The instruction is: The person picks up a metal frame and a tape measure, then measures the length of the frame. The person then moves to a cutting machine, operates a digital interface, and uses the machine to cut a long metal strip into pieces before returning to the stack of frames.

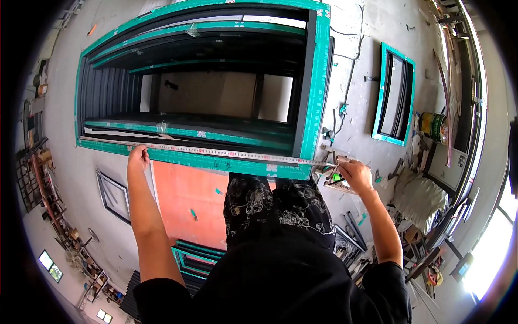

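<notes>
The tape measure (pixel 216 153) runs out under the right hand (pixel 355 175), its case buried behind those curled fingers (pixel 345 168). By the left hand's (pixel 138 157) fingers (pixel 141 149), the tape's hook end is covered. Markings too small to read. Small tools just beyond the right fingers blur together. The big teal window frame (pixel 318 81) loses its top edge at the picture's rim.

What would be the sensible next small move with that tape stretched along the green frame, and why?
Probably read the mark at the right end. The left hand pins the measuring tape near the window frame's left corner, and the right hand holds it taut just past the right corner, so the tape already lies flat along the whole lower edge.
</notes>
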Available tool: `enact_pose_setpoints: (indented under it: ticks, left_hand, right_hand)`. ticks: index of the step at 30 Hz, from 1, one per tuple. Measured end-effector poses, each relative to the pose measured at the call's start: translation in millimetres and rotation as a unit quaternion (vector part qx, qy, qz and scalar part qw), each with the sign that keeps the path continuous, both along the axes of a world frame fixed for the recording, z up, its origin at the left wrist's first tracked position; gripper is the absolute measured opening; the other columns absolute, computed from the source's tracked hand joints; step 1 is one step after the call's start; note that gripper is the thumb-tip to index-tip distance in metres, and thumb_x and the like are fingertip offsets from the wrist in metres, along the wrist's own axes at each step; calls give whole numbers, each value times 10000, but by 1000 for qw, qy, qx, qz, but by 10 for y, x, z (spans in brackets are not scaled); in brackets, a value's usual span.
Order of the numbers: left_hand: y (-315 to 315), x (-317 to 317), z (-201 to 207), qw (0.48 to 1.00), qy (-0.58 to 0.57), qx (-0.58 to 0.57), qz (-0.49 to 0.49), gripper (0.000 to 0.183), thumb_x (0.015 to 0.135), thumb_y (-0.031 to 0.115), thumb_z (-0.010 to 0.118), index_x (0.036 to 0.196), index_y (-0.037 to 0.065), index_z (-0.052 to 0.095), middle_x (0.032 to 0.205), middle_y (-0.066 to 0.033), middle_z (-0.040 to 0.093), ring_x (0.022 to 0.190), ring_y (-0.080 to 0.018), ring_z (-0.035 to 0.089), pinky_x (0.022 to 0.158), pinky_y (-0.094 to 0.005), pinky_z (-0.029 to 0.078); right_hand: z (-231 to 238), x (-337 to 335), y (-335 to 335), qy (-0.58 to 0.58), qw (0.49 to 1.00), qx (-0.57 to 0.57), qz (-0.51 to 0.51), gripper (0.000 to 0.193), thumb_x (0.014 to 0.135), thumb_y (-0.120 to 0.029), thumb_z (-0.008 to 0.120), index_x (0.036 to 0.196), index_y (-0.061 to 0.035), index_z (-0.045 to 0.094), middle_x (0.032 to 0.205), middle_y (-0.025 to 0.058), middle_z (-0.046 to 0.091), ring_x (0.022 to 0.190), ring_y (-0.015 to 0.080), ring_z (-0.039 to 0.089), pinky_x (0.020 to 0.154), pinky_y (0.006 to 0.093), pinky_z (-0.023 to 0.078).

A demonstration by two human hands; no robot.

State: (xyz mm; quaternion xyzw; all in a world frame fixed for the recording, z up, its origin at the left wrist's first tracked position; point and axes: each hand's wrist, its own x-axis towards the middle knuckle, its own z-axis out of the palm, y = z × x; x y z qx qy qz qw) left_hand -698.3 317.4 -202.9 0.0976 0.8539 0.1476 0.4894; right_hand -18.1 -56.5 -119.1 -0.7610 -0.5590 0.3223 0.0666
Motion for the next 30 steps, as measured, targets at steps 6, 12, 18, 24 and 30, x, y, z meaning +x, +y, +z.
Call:
enact_pose_setpoints:
  ticks: [6,12,18,24,30]
  left_hand:
    - [6,-16,2,1000,15,-8,2,183,844,173,651,716,137,526,611,52,450,485,-63,421,404,-195,327]
    - [24,-26,-26,1000,12,-8,-10,179,826,169,642,709,138,509,589,50,427,473,-66,408,402,-195,317]
    - [50,-35,-63,1000,25,-8,-1,185,822,174,635,703,144,496,585,52,421,469,-66,405,405,-196,328]
    - [57,-4,-32,1000,21,-14,-6,189,829,179,631,704,156,492,577,65,412,472,-61,411,407,-190,333]
    - [54,-30,-35,1000,21,-21,-10,187,846,188,623,710,164,497,573,71,413,474,-57,416,408,-187,334]
  right_hand:
    - [-50,-26,7,-27,999,39,-7,179,867,-257,642,812,-90,670,767,114,608,748,356,599,672,446,478]
    - [-45,-40,20,-41,998,49,5,150,858,-232,656,831,-85,669,806,98,625,771,348,605,702,439,484]
    - [-123,-52,-46,-55,997,62,13,136,844,-228,660,824,-93,655,794,87,603,795,322,595,731,438,472]
    - [-186,-61,-98,-72,994,85,17,123,820,-221,674,809,-101,651,752,87,570,774,308,580,712,432,470]
    - [-210,-70,-116,-87,988,121,32,120,798,-222,689,826,-108,665,748,76,571,766,292,579,709,420,474]
